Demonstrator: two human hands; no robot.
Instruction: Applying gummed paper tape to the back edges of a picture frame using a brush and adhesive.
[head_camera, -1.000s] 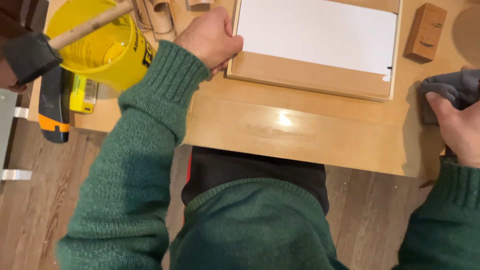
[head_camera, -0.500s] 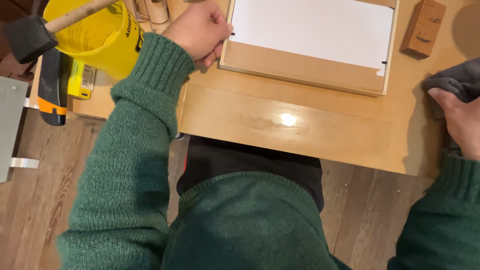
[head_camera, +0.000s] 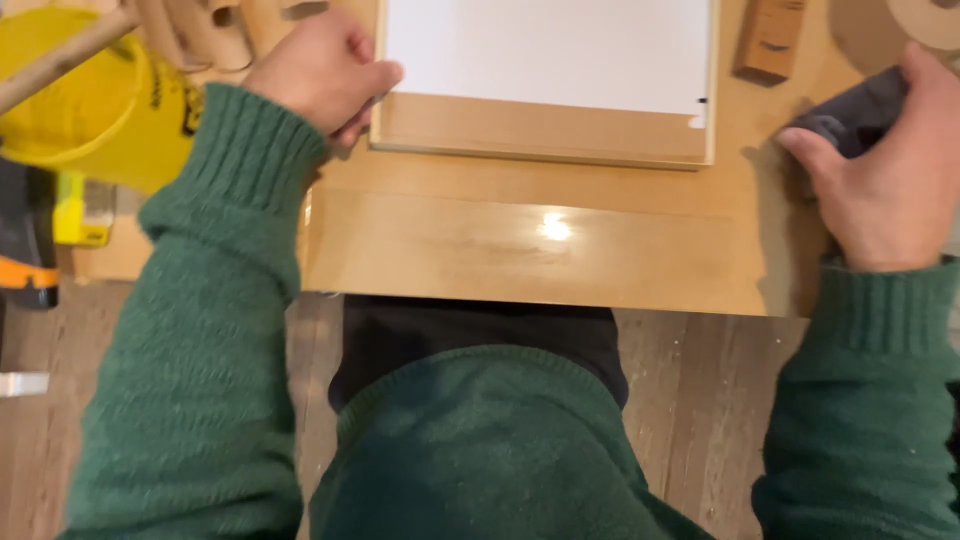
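Gripping a dark grey block (head_camera: 850, 120) in the right hand (head_camera: 890, 180), fingers curled over its top, thumb along the near side; block pressed flat on the wooden table (head_camera: 520, 250) close to the right edge of the view. Resting beside the left edge of a shallow wooden tray (head_camera: 545, 135), the left hand (head_camera: 320, 75), clenched into a loose fist, thumb tip touching the tray's near-left corner; nothing visibly held inside the fist. Lying inside the tray, one white sheet (head_camera: 548, 50), filling all but a bare wooden strip along the near side, with a small chip at the sheet's near-right corner. Sitting just right of the tray, apart from it and from the grey block, one small wooden block (head_camera: 770, 40). Running between the tray and the near table edge, a wide bare band of glossy wood, open from hand to hand. Beyond the left hand, one yellow bucket (head_camera: 100, 110) at the table's left edge, a wooden handle (head_camera: 65, 55) slanting across its mouth. Below the bucket, one yellow and black tool (head_camera: 40, 225), partly cut off by the frame. Both arms in green knitted sleeves (head_camera: 200, 330); wood floor (head_camera: 700, 400) under the near table edge.
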